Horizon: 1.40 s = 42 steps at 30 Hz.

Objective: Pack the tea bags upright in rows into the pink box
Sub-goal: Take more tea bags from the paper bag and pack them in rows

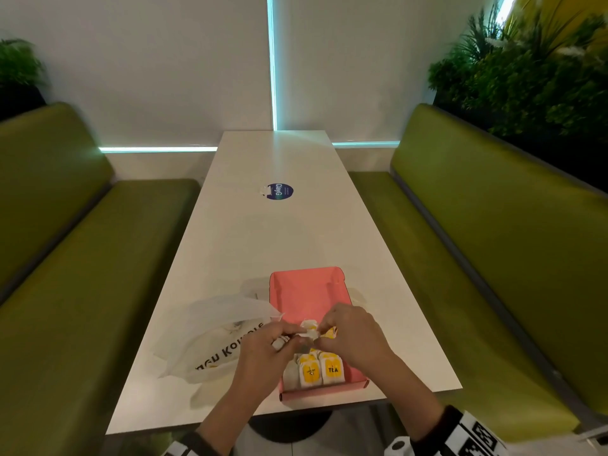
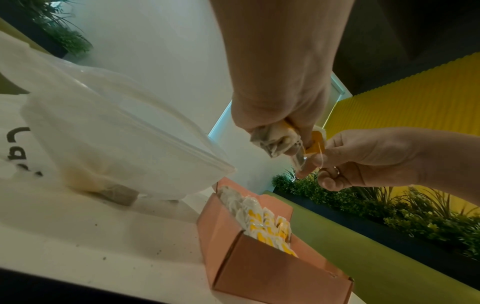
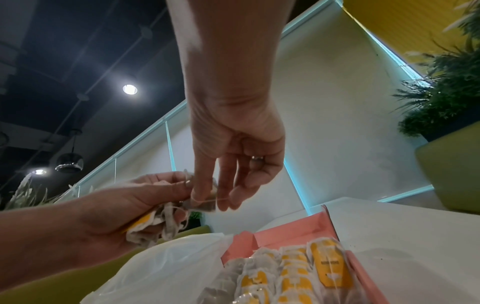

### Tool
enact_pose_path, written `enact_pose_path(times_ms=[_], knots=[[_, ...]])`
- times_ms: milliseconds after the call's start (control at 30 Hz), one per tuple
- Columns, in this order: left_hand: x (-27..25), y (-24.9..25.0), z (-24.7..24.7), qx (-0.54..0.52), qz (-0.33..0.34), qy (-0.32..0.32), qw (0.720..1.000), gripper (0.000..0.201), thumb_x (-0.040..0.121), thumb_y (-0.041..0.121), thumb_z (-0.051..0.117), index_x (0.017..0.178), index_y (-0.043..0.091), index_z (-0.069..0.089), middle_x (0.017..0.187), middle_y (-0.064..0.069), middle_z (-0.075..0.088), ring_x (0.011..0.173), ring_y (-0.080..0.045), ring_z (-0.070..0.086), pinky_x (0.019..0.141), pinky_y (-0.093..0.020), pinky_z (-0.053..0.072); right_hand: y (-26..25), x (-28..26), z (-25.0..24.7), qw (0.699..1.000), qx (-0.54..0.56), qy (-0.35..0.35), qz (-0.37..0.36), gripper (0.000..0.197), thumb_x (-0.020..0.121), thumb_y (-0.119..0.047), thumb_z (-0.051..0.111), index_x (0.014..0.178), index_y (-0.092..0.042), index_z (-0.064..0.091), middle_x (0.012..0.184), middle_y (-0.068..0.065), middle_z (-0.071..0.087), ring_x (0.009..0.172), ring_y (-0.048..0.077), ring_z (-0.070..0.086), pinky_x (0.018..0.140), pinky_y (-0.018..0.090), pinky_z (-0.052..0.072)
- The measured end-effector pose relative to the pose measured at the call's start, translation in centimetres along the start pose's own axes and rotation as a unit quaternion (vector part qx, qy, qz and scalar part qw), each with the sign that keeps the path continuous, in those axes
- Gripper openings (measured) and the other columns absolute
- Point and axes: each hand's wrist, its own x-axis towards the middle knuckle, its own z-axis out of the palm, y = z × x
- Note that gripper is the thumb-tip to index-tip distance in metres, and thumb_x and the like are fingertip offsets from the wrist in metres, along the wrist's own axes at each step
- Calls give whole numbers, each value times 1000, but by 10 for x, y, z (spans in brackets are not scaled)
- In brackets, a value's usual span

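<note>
Left hand (image 2: 280,98) clutches a bunch of tea bags (image 2: 275,142) above the pink box (image 1: 306,294) — right hand (image 3: 233,160) pinches a string (image 3: 207,200) from them. Box on tabletop (image 1: 273,232), near end filled with upright bags.

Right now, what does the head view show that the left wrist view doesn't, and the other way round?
Only head: the blue round sticker further up the table, and the pink box's empty far half. Only left wrist: the thin string the right hand pinches, and crumbs on the table. Both: the left hand holding a bunch of tea bags above the box, beside the plastic bag.
</note>
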Motion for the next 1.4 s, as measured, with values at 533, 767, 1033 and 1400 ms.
enact_pose_path(times_ms=[533,767,1033,1400], knots=[[0,11,-2,-151,-56,42,986,28,75,-4,71,75,24,73,69,5,71,62,-9,65,62,-18,51,-6,-2,9,984,178,5,-12,29,82,-24,70,111,-20,69,107,-4,67,76,5,61,76,22,48],[1,14,-3,-168,-81,27,982,14,85,5,63,83,18,69,59,4,66,53,-6,60,50,-16,46,-5,-4,7,950,310,4,24,20,73,-17,78,89,-14,69,81,-3,67,57,-2,60,63,21,52],[1,10,1,-161,-114,20,980,19,91,18,56,73,14,63,58,1,63,51,-6,56,55,-20,43,-3,-7,4,939,343,-22,22,16,74,-20,77,80,-20,63,72,-2,68,64,6,66,69,23,54],[1,13,1,-191,-100,3,977,20,91,13,57,72,10,62,56,1,60,49,-7,54,51,-17,45,-2,-8,0,952,292,-89,-1,19,78,-26,73,94,-25,63,87,-13,67,78,5,63,71,15,52]])
